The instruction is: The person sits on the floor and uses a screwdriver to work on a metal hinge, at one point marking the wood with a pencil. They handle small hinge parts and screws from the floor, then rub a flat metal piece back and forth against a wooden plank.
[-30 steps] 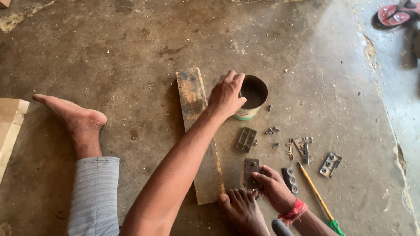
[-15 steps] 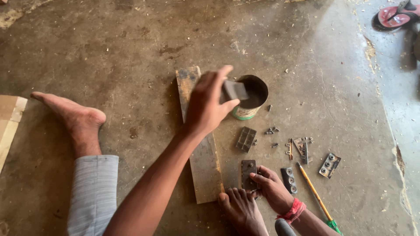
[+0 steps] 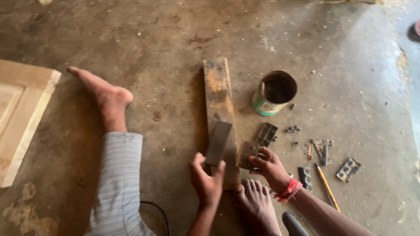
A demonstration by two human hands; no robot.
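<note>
My left hand (image 3: 205, 177) grips a flat dark rectangular piece (image 3: 218, 143) and holds it slanted over a worn wooden plank (image 3: 218, 98) that lies on the concrete floor. My right hand (image 3: 271, 166), with a red band at the wrist, holds a metal hinge leaf (image 3: 247, 154) against the plank's right edge. My bare right foot (image 3: 258, 201) rests at the plank's near end.
A dark open tin can (image 3: 274, 93) stands right of the plank. Several hinges (image 3: 348, 168), screws (image 3: 292, 129) and a yellow pencil (image 3: 326, 187) lie scattered at the right. My left leg and foot (image 3: 107, 98) stretch out left, beside a pale wooden panel (image 3: 19, 118).
My left hand lifted a dark piece from the tin can and drew back toward me; it now holds the piece over the plank's near part. My right hand stays on the hinge.
</note>
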